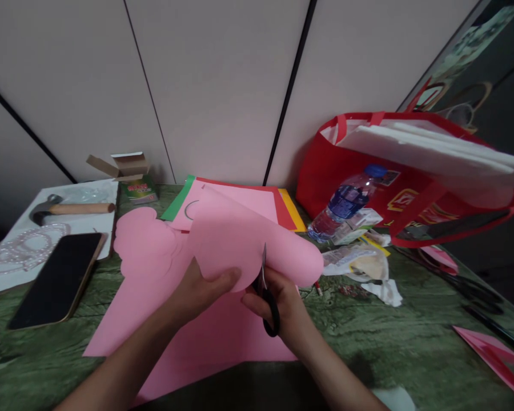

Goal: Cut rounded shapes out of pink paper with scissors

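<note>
My left hand (205,291) pinches a sheet of pink paper (231,234) with the thumb on top, holding it up off the table. In my right hand (285,302) is a pair of black-handled scissors (271,311), its blades pointing away from me at a cut in the raised sheet. The right part of that sheet curls over beside the blades. Below lie more pink sheets (214,337), and scalloped pink paper cutouts (141,240) are stacked to the left. My left fingers are hidden under the paper.
A phone (60,279), a hammer (72,209) and beaded strands (29,248) lie at left. Coloured paper (289,211) and a small open box (139,185) stand behind. A water bottle (346,202) leans by a red bag (325,157); scraps (360,260) lie at right.
</note>
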Demonstrator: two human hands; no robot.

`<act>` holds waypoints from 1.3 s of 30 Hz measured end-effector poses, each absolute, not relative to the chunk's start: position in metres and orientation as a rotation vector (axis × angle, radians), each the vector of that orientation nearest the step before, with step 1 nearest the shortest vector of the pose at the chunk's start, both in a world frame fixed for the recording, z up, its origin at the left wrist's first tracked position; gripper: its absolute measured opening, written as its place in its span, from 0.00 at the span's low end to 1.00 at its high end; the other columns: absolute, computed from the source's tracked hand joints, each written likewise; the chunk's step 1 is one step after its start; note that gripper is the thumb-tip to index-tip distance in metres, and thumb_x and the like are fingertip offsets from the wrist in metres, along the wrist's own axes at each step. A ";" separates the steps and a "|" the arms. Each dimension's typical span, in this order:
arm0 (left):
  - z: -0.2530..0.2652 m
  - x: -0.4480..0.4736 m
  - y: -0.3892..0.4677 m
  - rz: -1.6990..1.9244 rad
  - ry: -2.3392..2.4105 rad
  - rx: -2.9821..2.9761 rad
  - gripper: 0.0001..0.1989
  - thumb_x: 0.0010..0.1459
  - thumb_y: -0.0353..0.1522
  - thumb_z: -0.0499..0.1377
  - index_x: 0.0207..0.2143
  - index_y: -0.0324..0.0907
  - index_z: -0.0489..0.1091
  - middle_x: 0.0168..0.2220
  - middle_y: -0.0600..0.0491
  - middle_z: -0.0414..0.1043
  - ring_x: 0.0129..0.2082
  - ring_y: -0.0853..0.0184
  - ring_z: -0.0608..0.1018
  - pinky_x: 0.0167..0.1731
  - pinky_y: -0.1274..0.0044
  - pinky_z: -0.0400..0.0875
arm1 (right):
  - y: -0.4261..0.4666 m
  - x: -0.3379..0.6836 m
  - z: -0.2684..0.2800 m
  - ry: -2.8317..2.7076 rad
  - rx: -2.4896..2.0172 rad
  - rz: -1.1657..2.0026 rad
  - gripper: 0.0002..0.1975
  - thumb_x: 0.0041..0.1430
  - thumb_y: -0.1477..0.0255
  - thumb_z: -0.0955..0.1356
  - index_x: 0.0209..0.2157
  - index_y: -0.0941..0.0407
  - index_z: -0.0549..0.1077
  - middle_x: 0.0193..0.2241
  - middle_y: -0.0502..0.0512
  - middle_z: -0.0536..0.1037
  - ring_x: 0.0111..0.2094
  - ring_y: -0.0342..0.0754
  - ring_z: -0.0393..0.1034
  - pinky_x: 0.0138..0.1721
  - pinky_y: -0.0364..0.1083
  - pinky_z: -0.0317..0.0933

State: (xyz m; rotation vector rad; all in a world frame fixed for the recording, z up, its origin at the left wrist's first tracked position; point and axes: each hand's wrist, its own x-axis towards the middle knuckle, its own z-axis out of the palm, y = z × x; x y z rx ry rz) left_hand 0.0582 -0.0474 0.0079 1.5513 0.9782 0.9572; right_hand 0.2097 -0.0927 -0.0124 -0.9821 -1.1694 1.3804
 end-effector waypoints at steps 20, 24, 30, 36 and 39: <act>0.007 0.057 -0.046 0.928 1.023 1.578 0.12 0.52 0.34 0.58 0.40 0.43 0.71 0.37 0.52 0.75 0.38 0.64 0.75 0.35 0.75 0.72 | -0.091 0.209 -0.017 -1.169 -0.989 1.342 0.12 0.45 0.67 0.72 0.23 0.58 0.66 0.18 0.46 0.65 0.20 0.40 0.54 0.21 0.41 0.49; 0.007 0.057 -0.046 0.949 1.032 1.572 0.10 0.51 0.33 0.58 0.38 0.42 0.71 0.35 0.53 0.74 0.36 0.65 0.75 0.33 0.76 0.72 | -0.091 0.209 -0.018 -1.181 -1.015 1.322 0.09 0.47 0.68 0.70 0.24 0.58 0.67 0.19 0.47 0.67 0.20 0.40 0.57 0.21 0.42 0.50; 0.006 0.057 -0.044 0.939 0.941 1.534 0.04 0.52 0.31 0.58 0.32 0.42 0.71 0.29 0.55 0.74 0.31 0.67 0.76 0.29 0.78 0.71 | -0.091 0.208 -0.018 -1.190 -1.059 1.317 0.07 0.47 0.69 0.69 0.24 0.57 0.67 0.19 0.47 0.68 0.20 0.41 0.58 0.21 0.42 0.51; 0.008 0.058 -0.044 0.931 0.922 1.494 0.04 0.52 0.32 0.58 0.31 0.41 0.71 0.28 0.55 0.75 0.30 0.67 0.76 0.28 0.78 0.71 | -0.092 0.208 -0.018 -1.173 -1.078 1.320 0.07 0.46 0.70 0.68 0.23 0.57 0.66 0.18 0.46 0.68 0.20 0.41 0.59 0.21 0.42 0.52; 0.010 0.059 -0.044 0.912 0.871 1.496 0.03 0.53 0.30 0.57 0.29 0.41 0.70 0.25 0.56 0.74 0.28 0.68 0.76 0.27 0.79 0.71 | -0.092 0.208 -0.019 -1.158 -1.096 1.331 0.06 0.46 0.71 0.69 0.23 0.57 0.67 0.18 0.46 0.68 0.19 0.41 0.59 0.21 0.42 0.52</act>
